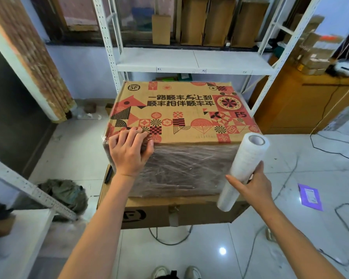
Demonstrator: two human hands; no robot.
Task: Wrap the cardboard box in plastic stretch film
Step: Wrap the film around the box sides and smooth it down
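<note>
— The box at mid-frame?
— Matt brown cardboard, printed red and black on top; its near side lies under glossy, wrinkled clear film
— The roll at right?
— Milky, translucent plastic film
— The floor?
— Shiny pale tile, and white-painted metal shelving behind

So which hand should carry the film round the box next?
Probably the right hand: it grips the film roll, while the left hand presses the box steady.
</note>
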